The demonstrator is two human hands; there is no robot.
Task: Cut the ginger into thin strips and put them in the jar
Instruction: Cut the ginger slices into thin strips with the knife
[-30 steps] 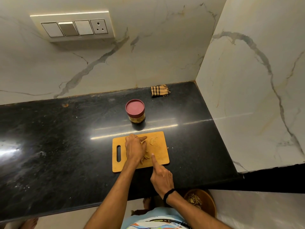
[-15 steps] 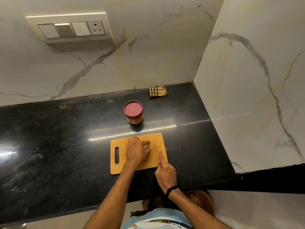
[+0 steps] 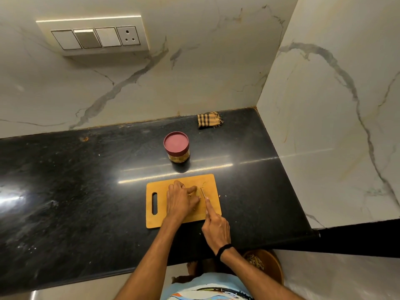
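Observation:
An orange cutting board (image 3: 211,180) with a handle slot lies on the black counter. My left hand (image 3: 181,199) rests on the board with curled fingers, holding down the ginger (image 3: 195,192), which is mostly hidden under it. My right hand (image 3: 215,228) grips a small knife (image 3: 203,192), index finger stretched along its spine, the blade standing just right of my left fingertips. A few cut strips lie near the board's top right. The jar (image 3: 177,149), with a dark red lid on, stands behind the board.
The black counter (image 3: 86,180) meets marble walls at the back and right. A checked folded cloth (image 3: 209,120) lies in the back corner. A switch panel (image 3: 95,37) is on the wall. Below the counter edge sits a brown bowl (image 3: 270,265) with scraps.
My right hand has moved the knife forward and right of my left fingers, from beside the pile near the board's front. My left hand has stayed on the ginger.

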